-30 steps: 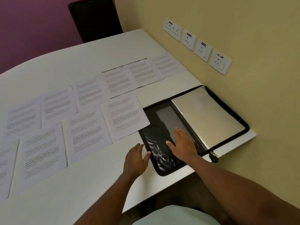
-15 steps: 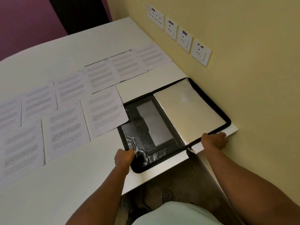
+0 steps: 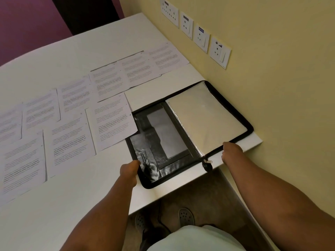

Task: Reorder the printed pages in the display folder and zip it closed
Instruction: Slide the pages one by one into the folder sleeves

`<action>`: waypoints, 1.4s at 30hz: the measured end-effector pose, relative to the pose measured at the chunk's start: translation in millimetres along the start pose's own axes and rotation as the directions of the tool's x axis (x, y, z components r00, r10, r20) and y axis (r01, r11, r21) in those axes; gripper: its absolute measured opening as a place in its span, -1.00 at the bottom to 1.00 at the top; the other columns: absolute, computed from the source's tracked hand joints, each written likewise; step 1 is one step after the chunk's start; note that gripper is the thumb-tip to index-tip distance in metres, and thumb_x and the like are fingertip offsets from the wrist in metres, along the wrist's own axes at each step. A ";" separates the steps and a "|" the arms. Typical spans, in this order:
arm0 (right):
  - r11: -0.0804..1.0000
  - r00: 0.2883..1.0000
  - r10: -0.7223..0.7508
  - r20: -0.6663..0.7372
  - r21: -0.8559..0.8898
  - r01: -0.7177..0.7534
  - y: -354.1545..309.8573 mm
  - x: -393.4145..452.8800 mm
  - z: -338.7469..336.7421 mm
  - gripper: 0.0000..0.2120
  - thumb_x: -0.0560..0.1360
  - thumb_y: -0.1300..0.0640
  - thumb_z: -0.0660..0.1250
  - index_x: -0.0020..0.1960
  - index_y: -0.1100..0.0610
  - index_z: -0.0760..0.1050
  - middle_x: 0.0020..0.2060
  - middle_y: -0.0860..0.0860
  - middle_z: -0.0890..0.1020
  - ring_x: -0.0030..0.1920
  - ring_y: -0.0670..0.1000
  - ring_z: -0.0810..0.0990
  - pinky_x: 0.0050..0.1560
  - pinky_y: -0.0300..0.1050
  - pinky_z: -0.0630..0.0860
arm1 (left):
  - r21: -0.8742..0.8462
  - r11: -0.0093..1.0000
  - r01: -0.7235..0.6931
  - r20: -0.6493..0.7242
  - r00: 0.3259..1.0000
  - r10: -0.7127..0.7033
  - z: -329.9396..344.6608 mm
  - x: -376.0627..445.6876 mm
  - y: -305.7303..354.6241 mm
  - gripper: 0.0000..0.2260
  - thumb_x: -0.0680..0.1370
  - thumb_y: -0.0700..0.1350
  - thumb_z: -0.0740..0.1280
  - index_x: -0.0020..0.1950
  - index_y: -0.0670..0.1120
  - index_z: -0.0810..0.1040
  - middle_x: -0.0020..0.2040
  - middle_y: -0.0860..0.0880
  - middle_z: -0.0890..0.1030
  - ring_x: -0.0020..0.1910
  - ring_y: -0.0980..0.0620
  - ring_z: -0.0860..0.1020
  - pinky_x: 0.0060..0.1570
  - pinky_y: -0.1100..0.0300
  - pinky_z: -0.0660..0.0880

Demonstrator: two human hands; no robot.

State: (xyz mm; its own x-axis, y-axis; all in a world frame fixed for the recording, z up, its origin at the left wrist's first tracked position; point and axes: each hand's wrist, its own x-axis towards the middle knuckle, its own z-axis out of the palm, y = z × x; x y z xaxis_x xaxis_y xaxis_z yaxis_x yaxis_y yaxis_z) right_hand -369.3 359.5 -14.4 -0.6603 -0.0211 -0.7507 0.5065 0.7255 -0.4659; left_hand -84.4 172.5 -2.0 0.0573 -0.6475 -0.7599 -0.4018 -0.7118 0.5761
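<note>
White printed paper pages lie spread in rows over the left and middle of the white table; the nearest page overlaps the left edge of the open black zip display folder, which lies flat at the table's right corner by the yellow wall. The left hand grips the folder's near left edge, fingers curled on it. The silver zip pull hangs at the near spine. The right hand appears clamped on the near right rim, beside the clear plastic sleeves.
</note>
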 end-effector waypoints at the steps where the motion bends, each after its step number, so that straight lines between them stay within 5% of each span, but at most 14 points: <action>1: 0.998 0.995 0.059 -0.078 -0.013 -0.060 -1.6 0.5 -3.9 -0.87 0.54 0.19 0.30 -0.13 0.18 0.37 -0.19 0.03 0.41 -0.09 0.00 0.45 0.12 -0.19 0.48 | 0.005 1.000 0.000 0.000 1.000 0.000 0.3 0.5 -0.1 -0.87 0.47 -0.26 0.37 -0.05 -0.25 0.46 -0.30 -0.10 0.39 -0.39 0.03 0.32 -0.41 0.21 0.28; 3: 0.985 0.989 0.027 -0.149 -0.165 -0.052 -7.3 -7.6 -8.0 -0.86 0.54 0.19 0.33 0.02 0.23 0.40 -0.18 0.04 0.42 -0.03 0.00 0.43 0.09 -0.24 0.44 | -0.003 1.000 0.003 0.015 1.000 -0.003 0.4 1.2 0.3 -0.91 0.48 -0.29 0.36 -0.08 -0.25 0.47 -0.30 -0.12 0.42 -0.39 0.02 0.37 -0.39 0.19 0.33; 6: 0.996 0.991 -0.004 -0.130 -0.091 -0.008 -11.4 -5.6 -9.0 -0.82 0.54 0.19 0.34 0.02 0.24 0.38 -0.24 0.06 0.39 0.03 0.00 0.49 -0.04 -0.27 0.39 | -0.001 1.000 -0.006 0.004 1.000 0.006 -1.5 2.1 -0.8 -0.96 0.47 -0.33 0.32 -0.11 -0.27 0.49 -0.25 -0.16 0.44 -0.34 -0.03 0.41 -0.36 0.14 0.34; 8: 0.906 0.993 0.093 -0.069 0.419 -0.056 -8.6 -6.4 -6.6 -0.71 0.57 0.15 0.28 0.22 0.29 0.37 -0.02 0.15 0.53 0.16 0.08 0.55 0.06 -0.21 0.48 | 0.041 0.999 -0.030 0.000 1.000 0.030 -4.5 6.6 -5.3 -0.95 0.46 -0.35 0.28 -0.15 -0.23 0.47 -0.18 -0.17 0.43 -0.34 -0.03 0.37 -0.38 0.15 0.30; 10: 0.740 0.994 0.105 0.000 0.668 -0.078 -5.2 -15.7 -6.7 -0.67 0.60 0.16 0.17 0.31 0.28 0.38 0.16 0.22 0.52 0.16 0.16 0.54 0.19 -0.05 0.52 | 0.084 0.992 -0.092 0.041 0.995 0.089 -6.7 4.7 -7.9 -0.86 0.49 -0.36 0.26 -0.01 -0.17 0.49 -0.09 -0.17 0.49 -0.34 -0.04 0.43 -0.40 0.13 0.37; 13: 0.754 0.991 0.101 -0.092 0.657 -0.015 -2.4 -27.1 -10.3 -0.64 0.63 0.11 0.11 0.35 0.26 0.36 0.08 0.16 0.49 -0.12 0.07 0.53 0.01 -0.08 0.57 | 0.089 0.985 -0.147 0.086 0.986 0.139 -6.3 -3.2 -11.6 -0.62 0.55 -0.34 0.25 0.34 -0.09 0.42 0.14 -0.20 0.56 0.03 -0.19 0.59 0.03 -0.04 0.57; 16: 0.780 0.977 0.052 -0.205 0.620 0.088 1.8 -40.9 -10.4 -0.62 0.64 0.11 0.07 0.41 0.23 0.29 0.22 0.18 0.50 0.01 0.13 0.57 0.02 -0.01 0.57 | 0.058 0.989 -0.138 0.122 0.984 0.130 -7.4 -3.7 -18.1 -0.62 0.56 -0.34 0.20 0.36 -0.08 0.44 0.21 -0.19 0.58 0.14 -0.19 0.57 0.24 -0.09 0.49; 19: 0.836 0.946 0.012 -0.324 0.522 0.168 8.8 -51.3 -10.9 -0.61 0.64 0.14 0.05 0.41 0.27 0.27 0.28 0.24 0.48 0.18 0.21 0.54 0.06 -0.03 0.47 | 0.015 0.993 -0.115 0.145 0.983 0.112 -11.3 -8.1 -23.8 -0.65 0.58 -0.35 0.15 0.29 -0.08 0.51 0.14 -0.15 0.62 0.10 -0.13 0.58 0.17 -0.05 0.52; 22: 0.837 0.917 -0.010 -0.400 0.498 0.226 15.6 -61.6 -10.6 -0.65 0.64 0.18 0.04 0.36 0.32 0.31 0.23 0.26 0.50 0.16 0.21 0.54 -0.03 -0.08 0.41 | -0.013 0.996 -0.089 0.163 0.982 0.090 -14.2 -21.1 -25.9 -0.68 0.58 -0.37 0.11 0.17 -0.08 0.53 -0.01 -0.09 0.62 -0.04 -0.07 0.58 -0.03 0.05 0.51; 27: 0.817 0.873 -0.016 -0.487 0.497 0.292 24.5 -83.2 -11.0 -0.67 0.63 0.20 0.05 0.32 0.34 0.33 0.20 0.28 0.51 0.11 0.22 0.54 -0.08 -0.11 0.37 | -0.036 0.997 -0.062 0.165 0.984 0.067 -21.3 -27.8 -30.6 -0.73 0.56 -0.34 0.13 0.11 -0.18 0.57 -0.03 -0.19 0.63 -0.03 -0.18 0.60 0.04 -0.05 0.55; 31: 0.813 0.826 -0.003 -0.563 0.479 0.330 35.8 -103.8 -13.5 -0.66 0.63 0.20 0.04 0.32 0.35 0.31 0.21 0.30 0.50 0.13 0.27 0.54 -0.09 -0.10 0.34 | -0.092 0.994 -0.053 0.157 0.985 0.067 -26.8 -38.9 -32.4 -0.77 0.58 -0.31 0.15 -0.04 -0.20 0.60 -0.17 -0.16 0.62 -0.20 -0.12 0.57 -0.17 0.05 0.51; 42: 0.759 0.749 0.045 -0.661 0.510 0.404 82.3 -161.9 -24.3 -0.66 0.60 0.20 0.04 0.32 0.32 0.30 0.20 0.30 0.51 0.13 0.27 0.54 -0.06 -0.03 0.39 | 0.121 0.964 -0.237 0.078 0.970 0.229 -47.0 -66.6 -51.0 -0.72 0.62 -0.23 0.08 0.26 -0.23 0.46 0.13 -0.21 0.53 0.09 -0.16 0.51 0.08 0.00 0.48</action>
State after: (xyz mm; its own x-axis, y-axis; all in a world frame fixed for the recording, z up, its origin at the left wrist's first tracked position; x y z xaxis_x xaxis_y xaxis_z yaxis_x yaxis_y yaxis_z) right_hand -234.2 439.3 80.2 -0.8382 0.4715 -0.2741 0.4005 0.1911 -0.8961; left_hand -24.8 239.1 33.3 -0.1073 -0.7699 -0.6291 -0.5118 -0.4997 0.6988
